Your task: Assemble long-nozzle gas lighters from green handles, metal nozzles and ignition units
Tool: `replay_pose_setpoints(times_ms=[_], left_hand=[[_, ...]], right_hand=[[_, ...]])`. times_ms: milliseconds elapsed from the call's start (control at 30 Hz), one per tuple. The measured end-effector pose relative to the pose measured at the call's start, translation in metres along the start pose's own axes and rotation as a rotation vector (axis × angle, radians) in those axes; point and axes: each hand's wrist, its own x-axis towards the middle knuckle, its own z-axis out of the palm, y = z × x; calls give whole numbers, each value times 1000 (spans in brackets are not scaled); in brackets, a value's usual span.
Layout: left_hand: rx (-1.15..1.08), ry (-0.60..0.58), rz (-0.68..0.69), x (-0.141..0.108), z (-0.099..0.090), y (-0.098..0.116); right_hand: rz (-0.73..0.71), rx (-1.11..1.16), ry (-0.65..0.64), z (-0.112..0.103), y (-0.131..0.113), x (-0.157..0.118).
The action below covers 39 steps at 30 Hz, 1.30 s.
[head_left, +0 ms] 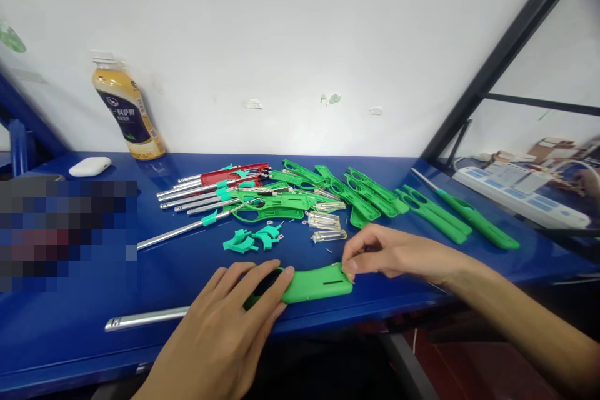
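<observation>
At lower centre, the left hand (pixel 234 319) closes its grip around the green casing (pixel 314 285), likely to steady it near the tabletop (pixel 154 278) edge, its metal tube (pixel 150 318) pointing lower left. The right hand's (pixel 382 253) grip pinches the casing's right end, perhaps for finer control. Turquoise pieces (pixel 240 241) lie beyond, seemingly for easy reach.

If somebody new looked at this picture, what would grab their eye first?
Probably the bright green lighter at the table's front edge, with the left hand over its loop and the right hand at its other end. Next might come the spread of green casings and silver rods behind it, with red parts among them. The yellow bottle also stands out, back left by the wall.
</observation>
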Motion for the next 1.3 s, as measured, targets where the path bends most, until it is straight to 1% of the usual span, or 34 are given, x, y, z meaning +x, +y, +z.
replay_pose_setpoints(times_ms=[100, 167, 233, 400, 467, 633, 733, 900, 1067, 1300], left_hand=[[-5, 3, -1, -1, 0, 0], [-9, 7, -5, -2, 0, 0], [-9, 6, -9, -3, 0, 0], [-9, -5, -9, -4, 0, -1], [-6, -8, -5, -3, 0, -1], [-8, 11, 8, -2, 0, 1], [-2, 9, 10, -3, 0, 1], [13, 4, 7, -3, 1, 0], [1, 26, 9, -1, 1, 0], [16, 15, 4, -2, 2, 0]], right_hand=[[7, 9, -61, -2, 0, -1], [-37, -12, -44, -3, 2, -1], [-98, -58, 25, -5, 5, -2], [-192, -258, 284, -4, 12, -2], [-240, -336, 329, -2, 14, -1], [-368, -449, 283, 6, 19, 4], [-419, -492, 268, 9, 22, 8], [-446, -520, 271, 9, 22, 16], [-474, -519, 293, 10, 21, 22], [-497, -504, 292, 18, 19, 26]])
